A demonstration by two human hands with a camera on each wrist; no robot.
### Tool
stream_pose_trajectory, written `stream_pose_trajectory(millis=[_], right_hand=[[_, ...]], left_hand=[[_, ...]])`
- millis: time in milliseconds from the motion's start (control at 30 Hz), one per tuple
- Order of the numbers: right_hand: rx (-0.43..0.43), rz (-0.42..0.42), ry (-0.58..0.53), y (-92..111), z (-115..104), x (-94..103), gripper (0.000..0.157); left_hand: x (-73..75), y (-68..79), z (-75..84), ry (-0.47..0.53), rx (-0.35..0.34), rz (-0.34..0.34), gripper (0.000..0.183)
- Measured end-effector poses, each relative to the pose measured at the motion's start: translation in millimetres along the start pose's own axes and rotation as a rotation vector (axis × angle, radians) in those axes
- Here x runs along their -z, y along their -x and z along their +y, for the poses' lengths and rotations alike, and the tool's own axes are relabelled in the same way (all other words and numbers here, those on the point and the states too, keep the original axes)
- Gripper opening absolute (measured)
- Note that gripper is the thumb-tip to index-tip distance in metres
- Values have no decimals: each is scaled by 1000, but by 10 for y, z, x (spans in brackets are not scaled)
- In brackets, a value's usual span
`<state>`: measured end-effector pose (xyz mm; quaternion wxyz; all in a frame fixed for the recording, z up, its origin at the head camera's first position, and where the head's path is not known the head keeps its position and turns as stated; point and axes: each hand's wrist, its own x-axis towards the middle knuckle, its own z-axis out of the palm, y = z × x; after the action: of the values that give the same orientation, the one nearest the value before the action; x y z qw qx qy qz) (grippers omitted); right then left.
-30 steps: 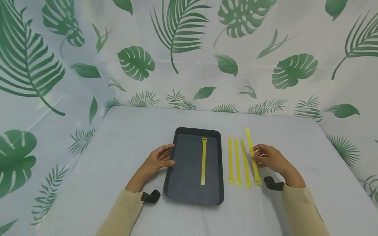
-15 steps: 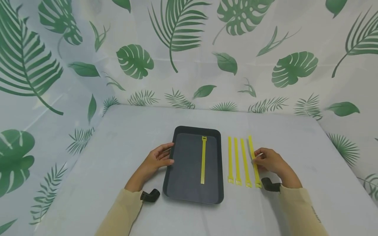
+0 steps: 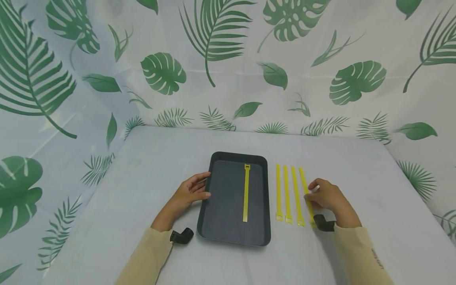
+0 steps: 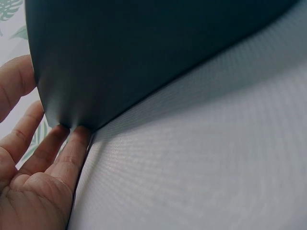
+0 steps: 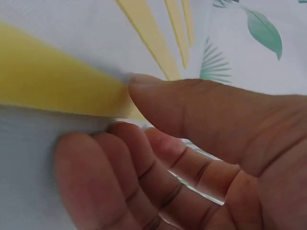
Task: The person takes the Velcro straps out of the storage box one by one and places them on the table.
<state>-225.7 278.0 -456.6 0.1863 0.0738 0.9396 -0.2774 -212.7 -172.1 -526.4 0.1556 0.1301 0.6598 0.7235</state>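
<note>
My left hand (image 3: 187, 194) touches the left side of a dark grey rectangular tray (image 3: 222, 206). In the left wrist view its extended fingertips press the tray's outer wall (image 4: 120, 57). A yellow cable tie (image 3: 246, 194) with a slotted head lies inside the tray, right of its middle. My right hand (image 3: 327, 198) pinches the rightmost yellow cable tie (image 5: 57, 74), thumb over its face and curled fingers at its edge. That tie lies low along the table, its head end partly hidden by the wrist camera. To its left, three more cable ties (image 3: 287, 192) lie side by side, heads toward me.
A white cloth covers the table (image 3: 160, 154). Behind it and at both sides stands a white curtain (image 3: 228, 99) printed with green leaves. A black wrist camera (image 3: 182, 236) sits by the tray's lower left corner.
The rightmost cable tie has come down and lined up beside the other three, with my right hand lowering along with it. My left hand and the tray have stayed put.
</note>
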Motion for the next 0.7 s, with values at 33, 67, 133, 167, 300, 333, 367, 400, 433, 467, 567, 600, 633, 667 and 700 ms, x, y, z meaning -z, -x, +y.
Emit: stream_pose_trajectory(millis=[33, 67, 133, 167, 300, 333, 367, 400, 433, 467, 567, 600, 633, 667, 700], right_hand=[[0, 0, 6, 5, -10, 6, 35], [1, 2, 14, 9, -19, 13, 36], [5, 4, 23, 19, -42, 28, 38], [5, 7, 28, 25, -56, 34, 39], [22, 19, 39, 40, -115, 52, 39], [32, 21, 37, 43, -126, 51, 39], [45, 22, 34, 49, -141, 51, 38], [63, 23, 30, 52, -153, 50, 37], [83, 25, 24, 56, -168, 45, 36], [102, 28, 20, 60, -184, 40, 35], [160, 37, 14, 68, -239, 15, 33], [179, 43, 20, 67, -258, 4, 32], [197, 47, 28, 70, -280, -7, 32], [214, 54, 42, 69, -302, -19, 31], [231, 62, 55, 71, -326, -31, 31]], left_hand=[[1, 1, 2, 0, 1, 1, 76], [2, 2, 3, -2, 2, 3, 76], [3, 2, 6, -4, 3, 5, 76], [3, 2, 8, -6, 4, 6, 77], [0, -1, 11, -6, 5, 6, 77], [0, -2, 11, -5, 5, 5, 77], [-1, -3, 11, -5, 4, 4, 77], [-2, -4, 11, -3, 4, 4, 77], [-1, -3, 10, -2, 4, 4, 77], [1, -2, 10, -2, 4, 4, 77], [4, -1, 8, -1, 5, 4, 77], [5, -1, 8, 0, 5, 5, 77], [6, -3, 7, 0, 5, 4, 77], [7, -4, 6, -2, 5, 4, 77], [7, -7, 4, -4, 5, 4, 76]])
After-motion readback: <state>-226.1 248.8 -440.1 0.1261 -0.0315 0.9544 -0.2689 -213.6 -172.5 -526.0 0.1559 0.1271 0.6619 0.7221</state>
